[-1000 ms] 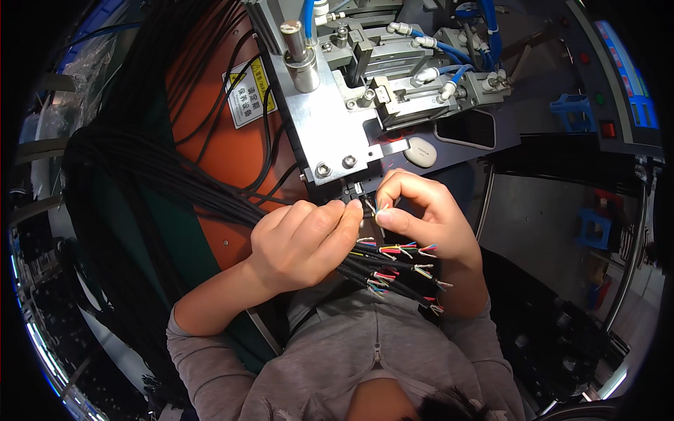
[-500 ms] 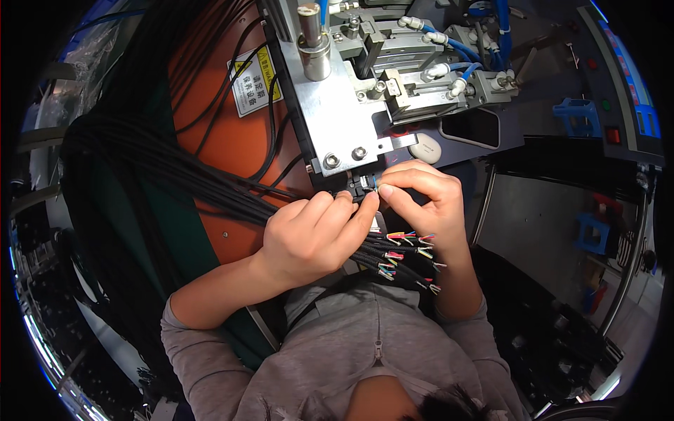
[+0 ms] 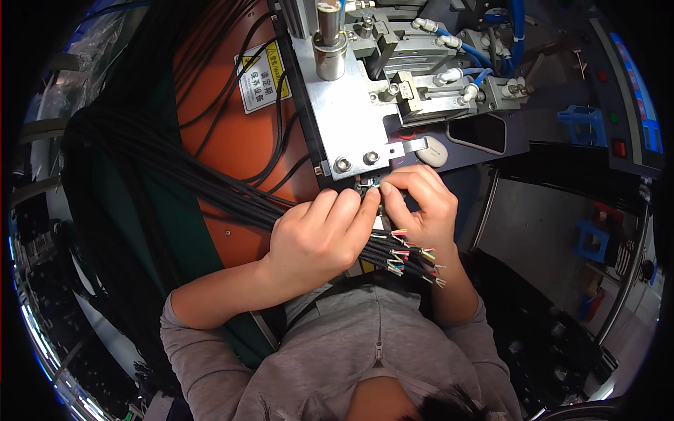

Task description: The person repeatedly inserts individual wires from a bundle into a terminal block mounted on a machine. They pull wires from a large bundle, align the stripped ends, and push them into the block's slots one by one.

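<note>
Both my hands meet at the front lower edge of a metal press fixture (image 3: 351, 119). Thumb and forefinger of my right hand (image 3: 425, 207) pinch the ends of thin coloured wires (image 3: 374, 184), blue and white among them. My left hand (image 3: 316, 231) is closed, its forefinger stretched to the same wires; what its curled fingers hold is hidden beneath it. A small whitish part shows at the wires, too small to make out. Below my hands lies a bundle of black cables (image 3: 393, 245) with stripped, multicoloured wire ends fanned to the right.
More black cables (image 3: 175, 165) run over the orange machine surface (image 3: 210, 52) at the left. A white earbud-type case (image 3: 431, 152) and a phone (image 3: 477, 133) lie right of the fixture. Pneumatic cylinders (image 3: 435, 102) with blue hoses stand behind. Blue stools (image 3: 584, 125) are at far right.
The fixture and the things around it sit slightly farther right in view. My left hand has turned a little and its forefinger is closer to the right fingertips. Both hands stay at the wires.
</note>
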Available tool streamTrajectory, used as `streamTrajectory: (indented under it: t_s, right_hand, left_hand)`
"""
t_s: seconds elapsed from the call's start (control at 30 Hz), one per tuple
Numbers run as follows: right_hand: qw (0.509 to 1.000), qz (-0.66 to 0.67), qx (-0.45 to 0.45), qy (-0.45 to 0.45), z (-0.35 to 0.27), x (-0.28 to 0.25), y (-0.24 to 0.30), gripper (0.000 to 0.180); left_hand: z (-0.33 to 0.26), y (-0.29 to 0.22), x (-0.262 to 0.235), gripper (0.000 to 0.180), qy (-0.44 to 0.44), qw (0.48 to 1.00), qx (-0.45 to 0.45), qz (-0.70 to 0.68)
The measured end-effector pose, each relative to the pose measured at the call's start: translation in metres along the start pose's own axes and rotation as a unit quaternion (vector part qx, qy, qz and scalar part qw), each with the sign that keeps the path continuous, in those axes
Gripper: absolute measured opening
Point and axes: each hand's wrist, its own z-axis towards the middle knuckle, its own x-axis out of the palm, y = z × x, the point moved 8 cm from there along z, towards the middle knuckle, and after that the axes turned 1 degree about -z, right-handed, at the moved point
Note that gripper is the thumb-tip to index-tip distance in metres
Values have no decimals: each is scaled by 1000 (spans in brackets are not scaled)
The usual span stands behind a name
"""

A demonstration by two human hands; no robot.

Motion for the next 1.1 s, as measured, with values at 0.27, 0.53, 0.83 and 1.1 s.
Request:
streamTrajectory:
  t_s: [0.27, 0.53, 0.83, 1.1]
  right_hand:
    - [999, 22, -24, -21, 3, -9, 13, 5]
    - [999, -35, -22, 10, 4, 2, 8, 9]
    - [996, 53, 67, -18, -1, 9, -15, 8]
    - [1000, 8, -10, -21, -1, 4, -2, 9]
  left_hand:
    - [-6, -2, -5, 40, -73, 996, 24, -53]
    - [-1, 1, 5, 34, 12, 999, -37, -7]
    - [2, 5, 3, 31, -12, 999, -34, -8]
    - [3, 3, 1, 32, -3, 999, -36, -9]
